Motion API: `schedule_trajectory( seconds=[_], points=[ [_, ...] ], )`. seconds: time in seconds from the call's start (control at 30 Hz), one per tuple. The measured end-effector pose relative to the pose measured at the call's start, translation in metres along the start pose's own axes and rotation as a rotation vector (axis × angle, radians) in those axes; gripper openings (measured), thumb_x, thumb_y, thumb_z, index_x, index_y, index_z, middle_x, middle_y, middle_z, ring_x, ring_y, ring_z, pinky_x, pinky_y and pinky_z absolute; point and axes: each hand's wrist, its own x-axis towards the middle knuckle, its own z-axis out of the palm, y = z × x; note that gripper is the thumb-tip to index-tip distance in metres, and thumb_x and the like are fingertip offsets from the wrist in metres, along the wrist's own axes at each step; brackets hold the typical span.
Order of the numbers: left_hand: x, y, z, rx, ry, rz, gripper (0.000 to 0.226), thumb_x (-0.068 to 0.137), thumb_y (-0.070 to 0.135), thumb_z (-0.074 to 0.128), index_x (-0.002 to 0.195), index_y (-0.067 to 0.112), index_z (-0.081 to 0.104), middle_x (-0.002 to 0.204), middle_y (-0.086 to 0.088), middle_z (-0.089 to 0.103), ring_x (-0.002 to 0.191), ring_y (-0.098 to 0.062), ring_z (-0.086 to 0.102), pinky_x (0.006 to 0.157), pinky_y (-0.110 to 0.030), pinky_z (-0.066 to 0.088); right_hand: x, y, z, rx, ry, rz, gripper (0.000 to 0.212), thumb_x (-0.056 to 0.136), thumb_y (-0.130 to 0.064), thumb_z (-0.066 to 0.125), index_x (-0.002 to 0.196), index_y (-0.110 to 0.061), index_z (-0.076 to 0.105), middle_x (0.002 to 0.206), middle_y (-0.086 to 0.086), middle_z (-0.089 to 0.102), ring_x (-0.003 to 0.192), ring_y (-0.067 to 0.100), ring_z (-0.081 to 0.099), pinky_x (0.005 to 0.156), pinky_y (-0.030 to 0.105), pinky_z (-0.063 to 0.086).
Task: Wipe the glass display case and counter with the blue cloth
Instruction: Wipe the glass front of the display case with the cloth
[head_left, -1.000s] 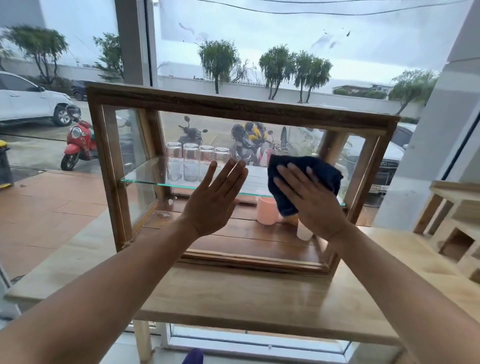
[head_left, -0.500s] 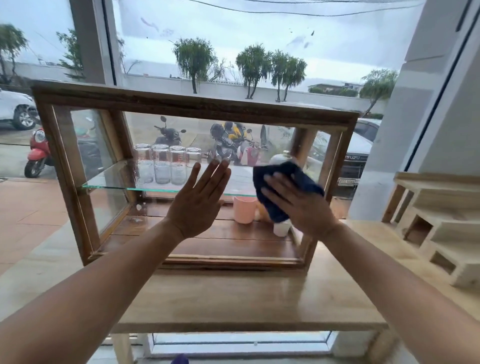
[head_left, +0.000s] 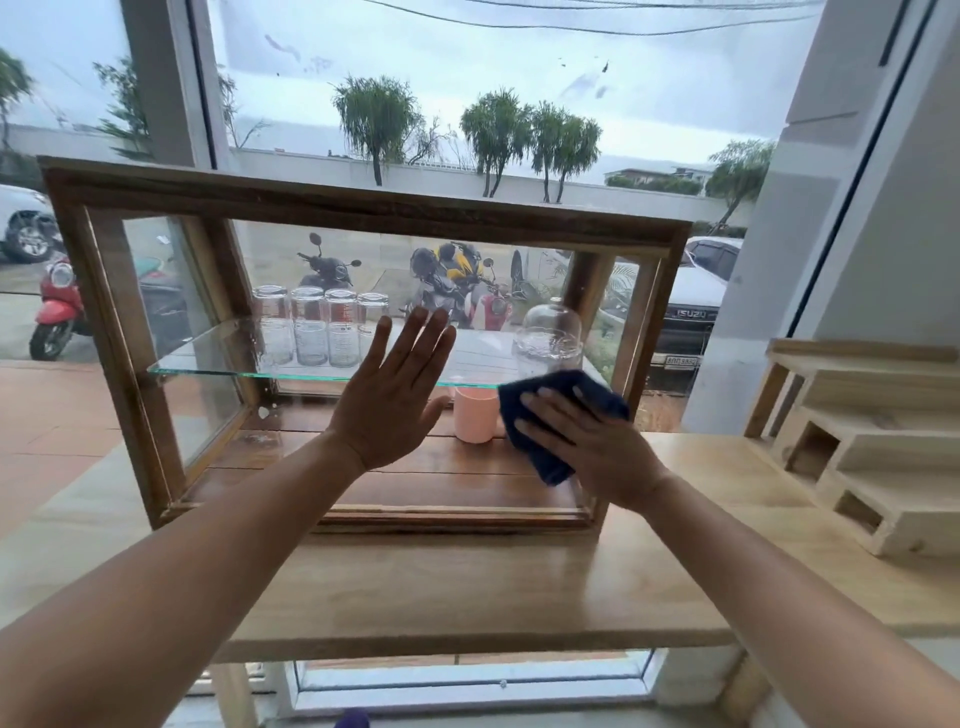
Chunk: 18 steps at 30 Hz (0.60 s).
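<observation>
Since the last frame the right hand (head_left: 592, 452) has dragged the blue cloth (head_left: 558, 415) down the front glass, from about shelf height to the lower right corner of the display case (head_left: 363, 205), while the left hand (head_left: 389, 395) sits in pretty much the same spot. Right hand is spread flat with the cloth pinned under the palm and fingers against the pane, at roughly 4 o'clock on the case front; left hand is open, fingers together and pointing up, pressed flat on the glass near the middle, looks like it's bracing the case. To do this bit well I'd keep the palm flat so the whole cloth stays on the glass, overlap each pass, and run right into the corner where pane meets wooden frame, since that's where grime usually hides. Keeping the left hand pushing back seems smart so the case doesn't skid on the tabletop (head_left: 467, 587), though that palm will probably leave its own print to wipe later. Behind the glass there's a glass shelf (head_left: 218, 358) with a row of upturned glasses (head_left: 311, 332) at 11 o'clock from the left hand and a clear domed jar (head_left: 548, 338) just above the cloth, plus a pink cup (head_left: 475, 415) on the case floor just left of the cloth; none of them block an outside wipe. At 3 o'clock a pale wooden rack (head_left: 857, 447) sits on the tabletop, which I reckon will get in the way once wiping moves there. Tabletop in front of the case is bare wood.
</observation>
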Motion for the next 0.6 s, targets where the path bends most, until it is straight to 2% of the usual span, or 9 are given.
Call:
schedule_trajectory(
  seconds=[0.1,0.2,0.3,0.37,0.53,0.6],
  points=[
    [0.021,0.003,-0.003,-0.013,0.032,-0.006,0.078,0.101,0.044,0.042,0.159,-0.001,0.018,0.168,-0.020,0.010,0.157,-0.037,0.008,0.126,-0.059,0.010,0.038,0.045,-0.031,0.035,0.213,0.417,0.067,0.089,-0.013,0.053,0.152,-0.014,0.031,0.160,0.020,0.019,0.150,0.035,0.014,0.121,0.053,0.016],
    [0.035,0.009,-0.003,-0.021,0.021,-0.021,0.078,0.102,0.044,0.040,0.160,0.000,0.011,0.169,-0.020,0.008,0.157,-0.037,0.004,0.126,-0.059,0.009,0.059,0.045,-0.038,0.064,0.297,0.567,0.066,0.090,-0.005,0.052,0.152,-0.008,0.031,0.160,0.024,0.019,0.150,0.038,0.010,0.121,0.055,0.016],
    [0.031,0.016,0.001,-0.016,0.000,-0.027,0.080,0.102,0.045,0.041,0.160,0.000,0.010,0.169,-0.021,0.007,0.157,-0.038,0.004,0.126,-0.058,0.007,0.051,0.019,-0.022,0.097,0.301,0.647,0.065,0.090,-0.003,0.054,0.151,-0.006,0.033,0.160,0.023,0.017,0.150,0.039,0.009,0.122,0.054,0.011],
    [0.021,0.020,0.004,-0.023,-0.012,-0.021,0.081,0.100,0.044,0.042,0.160,0.000,0.010,0.169,-0.020,0.006,0.157,-0.037,0.003,0.126,-0.058,0.005,0.025,-0.010,-0.004,0.142,0.225,0.643,0.065,0.090,-0.008,0.058,0.151,-0.006,0.033,0.160,0.023,0.015,0.150,0.040,0.010,0.122,0.051,0.009],
    [-0.014,0.021,0.012,0.014,-0.073,0.021,0.081,0.100,0.047,0.040,0.161,0.001,0.012,0.170,-0.019,0.006,0.157,-0.037,0.004,0.127,-0.057,0.005,-0.051,-0.082,0.024,0.121,-0.194,0.467,0.080,0.077,-0.010,0.077,0.148,-0.010,0.040,0.156,0.019,0.025,0.143,0.038,0.031,0.120,0.042,0.011],
    [-0.021,0.019,0.012,0.027,-0.082,0.040,0.082,0.099,0.047,0.041,0.161,0.002,0.012,0.170,-0.019,0.005,0.157,-0.037,0.004,0.127,-0.057,0.005,-0.050,-0.077,0.019,0.123,-0.191,0.448,0.080,0.075,-0.009,0.080,0.146,-0.008,0.044,0.155,0.018,0.028,0.142,0.036,0.033,0.118,0.041,0.012]
  ],
)
